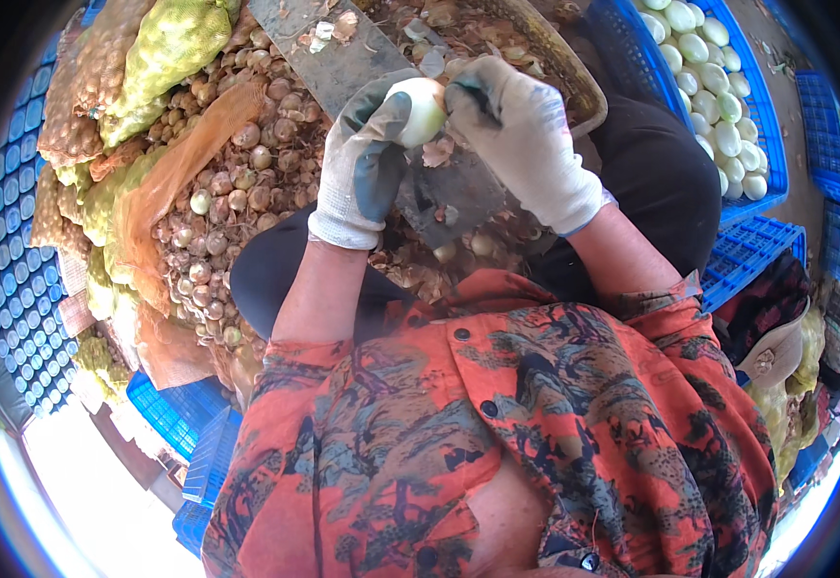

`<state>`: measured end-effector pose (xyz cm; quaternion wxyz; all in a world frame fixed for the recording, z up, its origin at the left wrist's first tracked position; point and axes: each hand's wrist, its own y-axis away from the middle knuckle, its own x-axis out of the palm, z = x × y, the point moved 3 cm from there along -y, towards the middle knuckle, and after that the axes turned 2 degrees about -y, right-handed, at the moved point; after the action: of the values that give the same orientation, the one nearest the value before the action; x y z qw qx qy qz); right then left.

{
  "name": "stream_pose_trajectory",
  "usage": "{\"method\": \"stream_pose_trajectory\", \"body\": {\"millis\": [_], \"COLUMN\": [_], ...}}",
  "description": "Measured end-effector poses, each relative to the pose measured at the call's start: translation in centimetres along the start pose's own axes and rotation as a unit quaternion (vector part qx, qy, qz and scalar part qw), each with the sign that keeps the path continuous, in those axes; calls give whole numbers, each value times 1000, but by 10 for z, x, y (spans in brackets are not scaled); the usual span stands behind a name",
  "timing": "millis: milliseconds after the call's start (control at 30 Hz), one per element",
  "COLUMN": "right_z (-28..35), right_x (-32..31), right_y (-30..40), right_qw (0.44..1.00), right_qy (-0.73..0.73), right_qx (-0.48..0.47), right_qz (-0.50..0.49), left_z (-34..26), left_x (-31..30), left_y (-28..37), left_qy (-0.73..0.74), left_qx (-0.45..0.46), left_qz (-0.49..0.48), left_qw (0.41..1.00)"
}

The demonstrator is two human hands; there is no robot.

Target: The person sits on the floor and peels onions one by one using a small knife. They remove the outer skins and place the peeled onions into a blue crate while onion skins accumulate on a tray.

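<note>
My left hand, in a white knitted glove with a grey-blue coated palm, is closed around a peeled white onion. Some brownish skin shows on the onion's right side. There my right hand, gloved alike, has its fingers curled against or just beside the onion; whether a small tool or skin is in them cannot be told. Below the hands lies a grey board with bits of onion skin on it. Loose skins lie under the onion.
Unpeeled onions are heaped at left beside mesh sacks and an orange net. A worn tray of skins stands beyond my hands. At right, a blue plastic crate holds peeled onions; another blue crate is nearer.
</note>
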<state>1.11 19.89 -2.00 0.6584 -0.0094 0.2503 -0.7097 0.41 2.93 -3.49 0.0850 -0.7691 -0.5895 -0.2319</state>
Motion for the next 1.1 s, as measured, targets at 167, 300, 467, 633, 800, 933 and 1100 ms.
{"method": "stream_pose_trajectory", "body": {"millis": [167, 300, 467, 633, 800, 933, 1100], "right_z": [-8, 23, 9, 14, 9, 8, 4], "right_x": [-23, -16, 3, -7, -8, -6, 9], "right_y": [-3, 7, 14, 7, 2, 17, 25], "right_qw": [975, 991, 998, 996, 997, 985, 972], "right_qy": [-147, -56, 1, 57, 76, 118, 195], "right_qx": [164, 91, 18, 29, -8, 17, -10], "right_qz": [-31, 77, 55, 61, 17, 122, 131], "left_z": [-9, -9, -6, -2, 6, 11, 15], "left_x": [1, 0, 2, 3, -2, -17, -24], "left_y": [2, 3, 2, 5, 0, -4, -8], "left_qy": [25, -35, -158, -151, 22, 110, 115], "left_qx": [4, 8, 34, 28, -5, -6, -22], "left_qz": [35, -36, -83, -78, -33, -35, -100], "left_qw": [999, 999, 983, 985, 999, 993, 988]}}
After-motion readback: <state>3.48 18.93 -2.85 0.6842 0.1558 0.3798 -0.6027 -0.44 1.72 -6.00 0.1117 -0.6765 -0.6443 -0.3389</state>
